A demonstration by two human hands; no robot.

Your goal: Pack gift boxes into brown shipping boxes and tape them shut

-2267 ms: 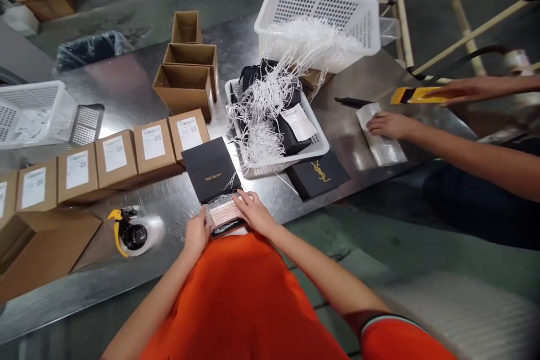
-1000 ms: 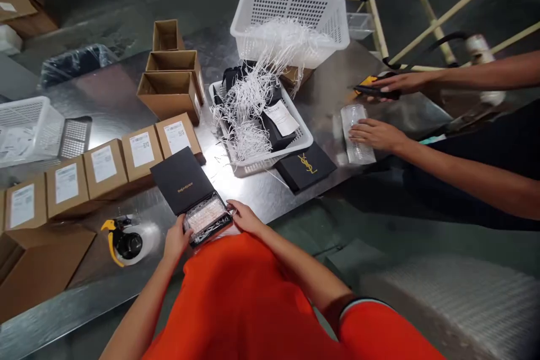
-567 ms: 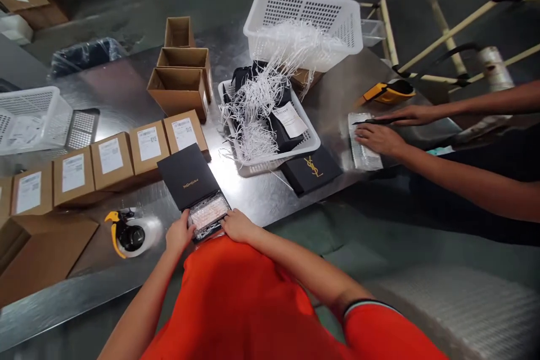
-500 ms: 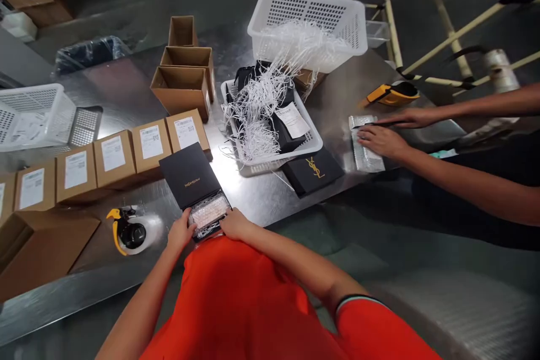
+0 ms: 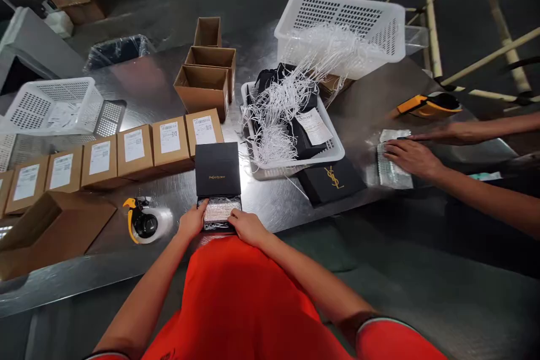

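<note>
A black gift box (image 5: 217,170) stands at the table's front edge with its lid raised. Inside lies a bubble-wrapped item (image 5: 220,209) on white paper shreds. My left hand (image 5: 193,219) grips the box's left side, thumb by the wrapped item. On the right side, my right hand (image 5: 248,226) is closed around the box edge, its fingers against the wrap. To the right, a closed black box with a gold logo (image 5: 333,178) lies beside a white basket (image 5: 337,152) of black pouches and white shreds.
Labelled cartons (image 5: 135,146) line the left, near an open carton (image 5: 63,225) and a tape dispenser (image 5: 143,224). Open brown boxes (image 5: 202,87) and a large white basket (image 5: 341,5) stand behind. At right, another person's hands (image 5: 415,157) press a bubble-wrapped piece (image 5: 394,171).
The view has swung left, so the surroundings appear farther right. The open black box now sits straighter, and both my hands remain on its sides.
</note>
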